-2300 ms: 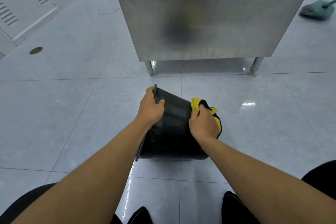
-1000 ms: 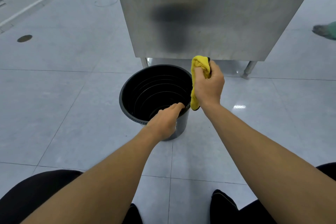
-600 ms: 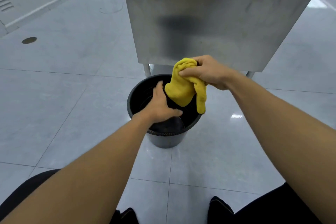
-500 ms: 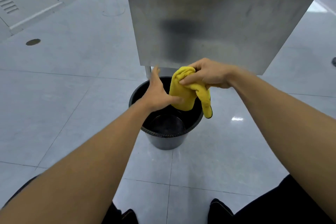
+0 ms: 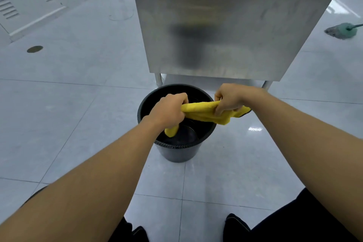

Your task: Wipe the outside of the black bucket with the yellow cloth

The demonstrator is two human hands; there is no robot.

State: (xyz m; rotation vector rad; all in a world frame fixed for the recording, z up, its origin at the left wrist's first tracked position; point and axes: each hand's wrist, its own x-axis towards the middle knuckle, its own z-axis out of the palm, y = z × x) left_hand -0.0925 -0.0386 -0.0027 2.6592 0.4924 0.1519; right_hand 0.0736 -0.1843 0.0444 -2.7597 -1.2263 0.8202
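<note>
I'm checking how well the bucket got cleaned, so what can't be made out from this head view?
- Far outer wall of the black bucket: hidden behind its own rim.
- Part of the bucket's floor: covered by the left hand and yellow cloth.
- Cloth ends: wrapped inside the left hand and right hand.
- Whether there is water inside: too dark to tell.
- Metal cabinet: top cut off by the edge.
</note>
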